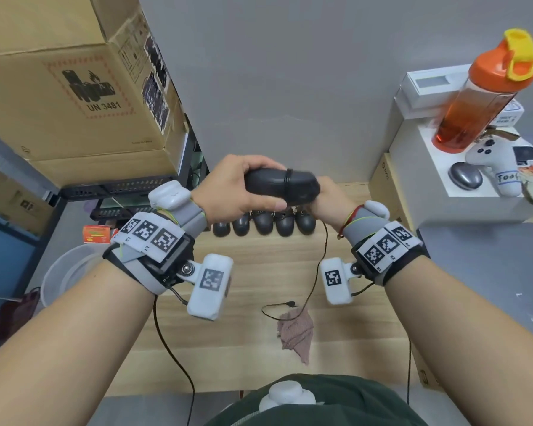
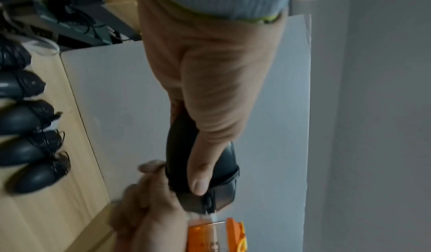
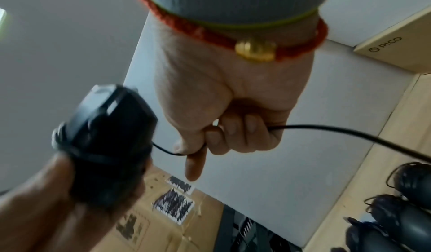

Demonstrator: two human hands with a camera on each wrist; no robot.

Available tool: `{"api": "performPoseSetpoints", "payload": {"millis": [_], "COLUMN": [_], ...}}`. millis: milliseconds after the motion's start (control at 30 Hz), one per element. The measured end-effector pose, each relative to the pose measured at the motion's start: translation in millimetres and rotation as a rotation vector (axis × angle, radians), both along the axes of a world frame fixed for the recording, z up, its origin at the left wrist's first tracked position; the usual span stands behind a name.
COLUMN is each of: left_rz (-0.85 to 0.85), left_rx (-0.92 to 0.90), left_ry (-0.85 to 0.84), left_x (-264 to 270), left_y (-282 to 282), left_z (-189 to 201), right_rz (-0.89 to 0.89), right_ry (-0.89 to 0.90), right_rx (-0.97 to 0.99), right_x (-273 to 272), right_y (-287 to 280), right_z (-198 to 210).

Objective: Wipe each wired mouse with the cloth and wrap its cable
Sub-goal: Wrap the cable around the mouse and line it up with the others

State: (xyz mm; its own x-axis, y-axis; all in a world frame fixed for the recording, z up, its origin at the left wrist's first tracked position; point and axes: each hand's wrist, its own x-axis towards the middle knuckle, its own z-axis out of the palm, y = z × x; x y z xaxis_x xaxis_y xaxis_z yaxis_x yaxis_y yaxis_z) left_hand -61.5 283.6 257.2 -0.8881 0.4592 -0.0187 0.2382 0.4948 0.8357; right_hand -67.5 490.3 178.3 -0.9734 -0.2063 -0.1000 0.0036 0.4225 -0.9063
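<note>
Wooden counter below, spanning the middle of the head view. Large cardboard box stacked at upper left. Orange bottle on a white block at right, beside a white game controller. Left hand raised above the counter, wrapped around a black mouse, thumb lying along its side. Right hand at the mouse's other end, curled round the cable, pinching it. One turn of cable across the mouse body; remainder hanging down to the counter. Five wrapped mice in a row behind. Crumpled cloth under the cable's loose end.
</note>
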Motion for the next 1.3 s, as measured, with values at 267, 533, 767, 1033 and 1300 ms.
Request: {"api": "performPoseSetpoints", "payload": {"millis": [267,533,767,1033,1300], "left_rz": [0.237,0.081,-0.097,0.025,0.304], "left_rx": [-0.070,-0.395,-0.318,0.023,0.027], "left_ry": [0.065,0.068,-0.130,-0.050,-0.026], "left_x": [-19,-17,-3,-4,-25], "left_y": [-13,-13,-7,-3,-14], "left_z": [-14,-18,-6,3,-19], "right_rz": [0.168,0.158,0.031,-0.035,0.158], "right_ry": [0.007,0.128,0.145,0.084,0.018], "right_rx": [-0.032,0.061,-0.065,-0.045,0.028], "right_x": [22,5,-15,-5,20], "right_y": [-19,-6,0,0,-22], "right_z": [13,41,36,10,15]}}
